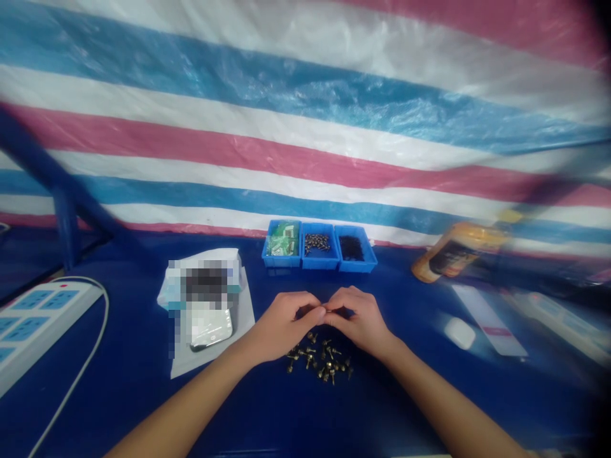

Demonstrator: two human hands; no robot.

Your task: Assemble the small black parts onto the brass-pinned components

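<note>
My left hand [291,324] and my right hand [360,321] meet over the dark blue table [258,407]. Thumbs and forefingers are pinched together, fingertip to fingertip. A tiny part seems to be between them, but the fingers cover nearly all of it. Just below lies a loose pile of small brass-coloured metal pieces [329,367], each with a thin stem and a thicker head. Beyond the hands stand three blue bins: the left bin [281,261] holds green packets, the middle bin [319,263] small metal pieces, and the right bin [358,266] dark thin parts.
At left are a white power strip [52,321] with a cable [90,356], and a phone [212,327] on white paper [245,312]. To the right lie an amber bottle [458,251], a white case [459,333] and a pale flat card [491,321]. Striped sheeting [286,152] hangs behind.
</note>
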